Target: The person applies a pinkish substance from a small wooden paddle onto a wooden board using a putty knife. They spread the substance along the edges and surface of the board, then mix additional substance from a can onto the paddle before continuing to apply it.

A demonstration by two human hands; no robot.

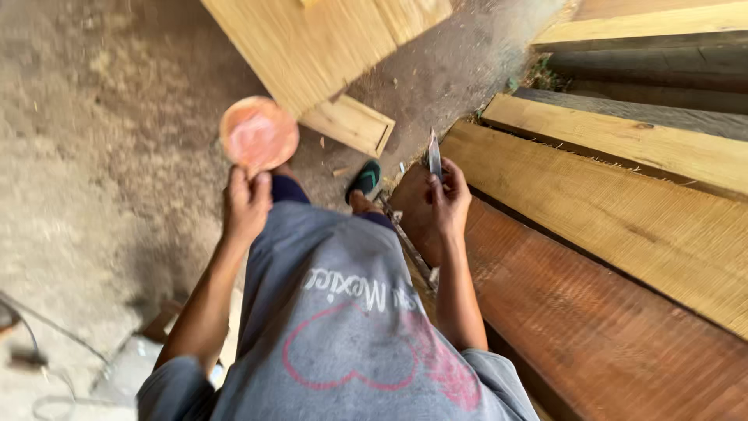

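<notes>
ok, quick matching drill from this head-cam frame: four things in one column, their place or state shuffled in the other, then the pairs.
Things:
1. round disc
2. blade
3. reddish plank
4. sandal

Place or state:
A. lying flat under the right forearm
B. held up by its lower edge in the left hand
C. on a foot on the dirt floor
D. upright in the right hand, tip pointing away

Pairs: 1-B, 2-D, 3-A, 4-C
</notes>
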